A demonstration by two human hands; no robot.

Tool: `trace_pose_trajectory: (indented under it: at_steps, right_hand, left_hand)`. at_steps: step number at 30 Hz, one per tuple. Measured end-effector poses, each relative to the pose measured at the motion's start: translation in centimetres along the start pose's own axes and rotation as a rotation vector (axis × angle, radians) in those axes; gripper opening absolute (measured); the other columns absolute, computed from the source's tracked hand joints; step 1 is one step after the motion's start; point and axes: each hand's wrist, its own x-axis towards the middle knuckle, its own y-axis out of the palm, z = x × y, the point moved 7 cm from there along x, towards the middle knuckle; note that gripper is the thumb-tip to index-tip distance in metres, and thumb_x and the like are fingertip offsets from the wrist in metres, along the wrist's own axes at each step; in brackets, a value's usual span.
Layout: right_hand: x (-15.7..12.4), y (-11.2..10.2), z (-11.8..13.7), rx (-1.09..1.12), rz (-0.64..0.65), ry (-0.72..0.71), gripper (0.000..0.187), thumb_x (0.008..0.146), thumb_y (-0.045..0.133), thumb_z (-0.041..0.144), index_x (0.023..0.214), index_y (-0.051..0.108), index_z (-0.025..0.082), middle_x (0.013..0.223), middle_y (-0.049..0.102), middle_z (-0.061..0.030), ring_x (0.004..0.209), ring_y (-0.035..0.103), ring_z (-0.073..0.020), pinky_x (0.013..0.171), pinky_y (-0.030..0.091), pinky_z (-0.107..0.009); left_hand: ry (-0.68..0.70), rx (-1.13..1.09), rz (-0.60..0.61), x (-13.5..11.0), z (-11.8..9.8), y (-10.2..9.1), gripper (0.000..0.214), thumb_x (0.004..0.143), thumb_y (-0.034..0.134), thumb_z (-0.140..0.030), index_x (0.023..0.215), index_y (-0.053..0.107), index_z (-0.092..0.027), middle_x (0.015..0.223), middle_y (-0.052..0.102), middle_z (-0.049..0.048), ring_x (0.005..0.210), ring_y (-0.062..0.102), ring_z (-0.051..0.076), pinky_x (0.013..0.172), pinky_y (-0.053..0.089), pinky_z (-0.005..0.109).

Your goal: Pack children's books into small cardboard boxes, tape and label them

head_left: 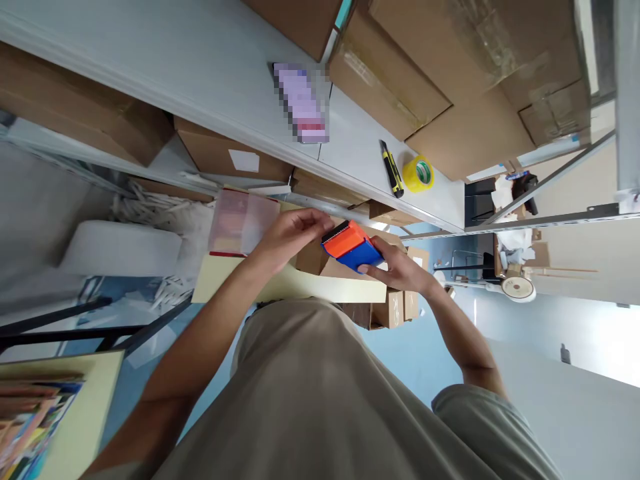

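Note:
In my right hand [397,263] is a flat blue-and-orange object [353,245] with a black ridged edge. My right thumb and fingers grip its blue end, and its black edge points toward my left hand; its exact kind does not show. My left hand [295,233] is closed, fingertips pinched together right at the black edge. Whether something small lies between them I cannot make out. Below both hands runs a pale yellow board [295,283]. A clear folder-like case with a red edge [235,223] lies on it, left of my left hand.
On the grey shelf [200,87] ahead lie a phone with a blurred screen [303,103], a black-and-yellow utility knife [391,170] and a yellow tape roll [418,174]. Cardboard boxes [450,80] stand behind them, with more boxes below. A metal shelf post [627,100] rises at right.

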Motion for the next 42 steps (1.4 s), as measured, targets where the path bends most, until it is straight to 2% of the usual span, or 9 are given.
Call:
trace_pose_trajectory:
  at_steps: [5, 11, 17, 21, 25, 29, 32, 35, 42]
  right_hand:
    - [0.7, -0.7, 0.8, -0.051, 0.065, 0.036, 0.052, 0.104, 0.074, 0.076, 0.118, 0.071, 0.025, 0.089, 0.074, -0.0027, 0.072, 0.063, -0.0213, 0.065, 0.051, -0.036]
    - [2.4, -1.8, 1.5, -0.178, 0.158, 0.135, 0.06, 0.107, 0.066, 0.082, 0.095, 0.071, 0.024, 0.078, 0.072, -0.0019, 0.068, 0.061, -0.0179, 0.062, 0.042, -0.034]
    - [1.6, -6.2, 3.4, -0.182, 0.33, 0.285, 0.059, 0.104, 0.074, 0.079, 0.083, 0.074, 0.024, 0.066, 0.07, 0.0007, 0.054, 0.059, -0.0142, 0.053, 0.038, -0.032]
    - [1.2, -8.5, 2.8, -0.177, 0.227, 0.333, 0.054, 0.094, 0.089, 0.076, 0.081, 0.077, 0.025, 0.058, 0.065, 0.0024, 0.054, 0.061, -0.0147, 0.053, 0.039, -0.032]
    - [1.6, -7.9, 1.9, -0.193, 0.151, 0.303, 0.051, 0.095, 0.09, 0.072, 0.082, 0.076, 0.025, 0.059, 0.065, 0.0022, 0.061, 0.064, -0.0161, 0.057, 0.042, -0.033]
    - [2.7, -6.1, 2.3, -0.263, 0.285, 0.363, 0.06, 0.098, 0.082, 0.079, 0.076, 0.072, 0.024, 0.058, 0.061, 0.0023, 0.057, 0.059, -0.0138, 0.059, 0.039, -0.033]
    - [3.7, -5.2, 3.2, -0.363, 0.387, 0.457, 0.066, 0.102, 0.071, 0.084, 0.078, 0.071, 0.022, 0.06, 0.063, 0.0011, 0.06, 0.061, -0.0148, 0.061, 0.039, -0.033]
    - [4.4, -4.8, 3.9, -0.458, 0.425, 0.497, 0.07, 0.102, 0.064, 0.088, 0.08, 0.07, 0.022, 0.063, 0.065, 0.0, 0.062, 0.06, -0.0153, 0.063, 0.038, -0.033]
    - [5.1, -3.8, 3.2, -0.528, 0.45, 0.519, 0.071, 0.104, 0.06, 0.088, 0.079, 0.068, 0.022, 0.065, 0.065, -0.0015, 0.061, 0.057, -0.0154, 0.064, 0.036, -0.034]
  left_hand:
    - [-0.029, -0.09, -0.05, -0.3, 2.3, 0.5, 0.048, 0.085, 0.096, -0.067, 0.084, 0.077, -0.023, 0.08, 0.071, 0.0024, 0.068, 0.06, 0.016, 0.062, 0.05, 0.03]
    - [-0.065, -0.126, -0.271, -2.4, 7.1, 0.6, 0.045, 0.087, 0.088, -0.067, 0.087, 0.071, -0.025, 0.088, 0.076, 0.0043, 0.076, 0.067, 0.019, 0.064, 0.052, 0.032]
    - [-0.106, -0.177, -0.49, -3.9, 11.8, -3.0, 0.047, 0.083, 0.093, -0.065, 0.088, 0.07, -0.024, 0.08, 0.071, 0.0008, 0.061, 0.056, 0.012, 0.055, 0.045, 0.028]
    - [-0.213, -0.219, -0.438, -3.6, 15.2, -2.8, 0.052, 0.08, 0.095, -0.069, 0.088, 0.071, -0.023, 0.081, 0.072, 0.0017, 0.063, 0.058, 0.012, 0.056, 0.047, 0.027]
    - [-0.246, -0.226, -0.436, -3.5, 17.6, -1.6, 0.055, 0.081, 0.092, -0.074, 0.089, 0.071, -0.024, 0.077, 0.068, 0.0011, 0.064, 0.057, 0.014, 0.055, 0.045, 0.028]
    - [-0.269, -0.238, -0.503, -3.4, 18.8, -1.5, 0.054, 0.083, 0.093, -0.073, 0.086, 0.071, -0.024, 0.072, 0.064, -0.0019, 0.061, 0.052, 0.013, 0.054, 0.039, 0.027]
    - [-0.289, -0.241, -0.562, -3.2, 19.1, -1.6, 0.047, 0.087, 0.095, -0.063, 0.083, 0.072, -0.022, 0.075, 0.067, -0.0009, 0.068, 0.057, 0.013, 0.062, 0.044, 0.027]
    - [-0.318, -0.253, -0.585, -2.9, 19.3, -1.5, 0.042, 0.09, 0.095, -0.051, 0.078, 0.07, -0.021, 0.077, 0.069, 0.0003, 0.073, 0.06, 0.014, 0.07, 0.048, 0.027]
    - [-0.361, -0.206, -0.614, -2.6, 19.9, -1.1, 0.036, 0.092, 0.093, -0.042, 0.075, 0.069, -0.021, 0.075, 0.067, -0.0003, 0.075, 0.059, 0.015, 0.071, 0.045, 0.028]
